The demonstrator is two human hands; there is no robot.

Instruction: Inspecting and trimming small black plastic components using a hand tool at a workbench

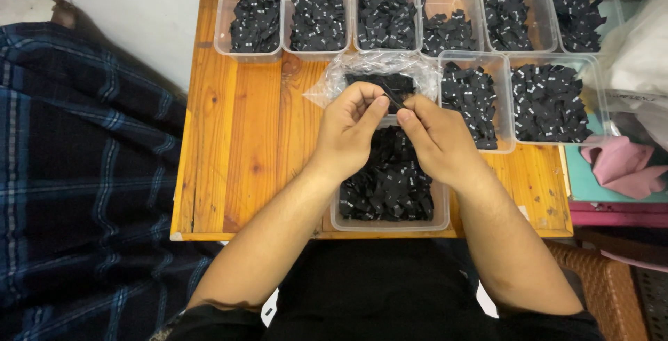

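I observe both hands, left hand (350, 127) and right hand (435, 136), pinching one black label (398, 99) in their fingers above a full container (390, 224); eight sorted containers already hold labels.

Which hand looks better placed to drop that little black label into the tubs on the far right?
Probably the right hand: it pinches the black label together with the left hand, and lies nearer the right-side tubs.

Even, soft overhead light, fairly bright. Faint shadows under forearms on wooden surface (243, 139). Mild glare on clear plastic bag (334, 76) & tub rims. Center sharp; black tags lose detail. Slight wide-angle bend at edges.
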